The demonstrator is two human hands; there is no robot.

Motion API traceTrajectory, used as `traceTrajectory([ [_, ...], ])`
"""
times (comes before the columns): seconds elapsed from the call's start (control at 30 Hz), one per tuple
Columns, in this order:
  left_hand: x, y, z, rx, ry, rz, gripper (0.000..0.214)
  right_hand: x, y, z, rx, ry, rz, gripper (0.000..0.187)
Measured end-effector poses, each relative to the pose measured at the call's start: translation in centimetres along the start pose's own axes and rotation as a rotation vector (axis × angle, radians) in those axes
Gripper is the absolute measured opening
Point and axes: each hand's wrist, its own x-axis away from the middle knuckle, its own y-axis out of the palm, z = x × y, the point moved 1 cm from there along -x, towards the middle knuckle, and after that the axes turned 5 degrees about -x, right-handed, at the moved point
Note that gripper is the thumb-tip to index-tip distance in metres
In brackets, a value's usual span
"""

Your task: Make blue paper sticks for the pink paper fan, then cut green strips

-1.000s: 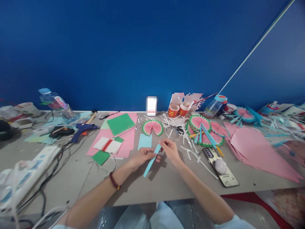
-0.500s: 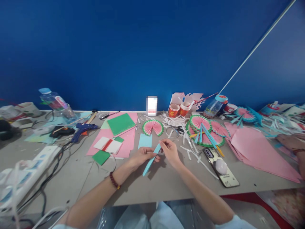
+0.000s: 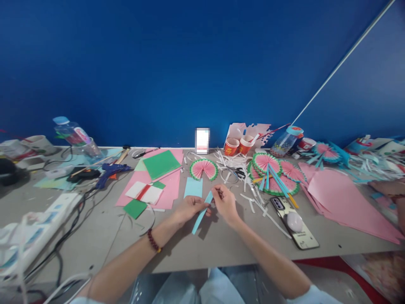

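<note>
Both of my hands meet over the middle of the grey table point(image 3: 221, 245), holding a folded light-blue paper strip point(image 3: 201, 215) slanted above the tabletop. My left hand point(image 3: 189, 208) is closed around the strip's middle; a beaded bracelet is on that wrist. My right hand point(image 3: 224, 202) pinches the strip's upper end. A flat light-blue paper rectangle point(image 3: 193, 187) lies just beyond my hands, and a pink and green pleated paper fan point(image 3: 203, 169) sits behind it.
Pink and green sheets point(image 3: 160, 173) lie to the left, with a glue gun point(image 3: 110, 171), cables and a power strip point(image 3: 41, 219). At right are a phone point(image 3: 295, 221), scissors point(image 3: 237, 172), paper scraps, several fans point(image 3: 272, 173), pink paper point(image 3: 341, 198), cups point(image 3: 237, 146). Another person's hand point(image 3: 390, 192) is at the far right.
My hands and the strip have barely shifted. The other person's hand at the far right has come into clearer view and settled near the pink paper.
</note>
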Motion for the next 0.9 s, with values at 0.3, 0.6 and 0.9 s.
traceTrajectory([
  [0.3, 0.19, -0.03, 0.22, 0.026, 0.047, 0.052, 0.032, -0.51, 0.24, 0.55, -0.365, 0.246, -0.304, 0.036],
  [0.6, -0.39, -0.11, -0.40, -0.074, 0.066, 0.051, 0.037, -0.09, 0.80, -0.04, -0.518, 0.327, -0.371, 0.030],
  [0.9, -0.01, 0.14, 0.27, -0.024, 0.031, 0.071, 0.034, -0.43, 0.27, 0.44, -0.372, 0.326, -0.319, 0.034],
])
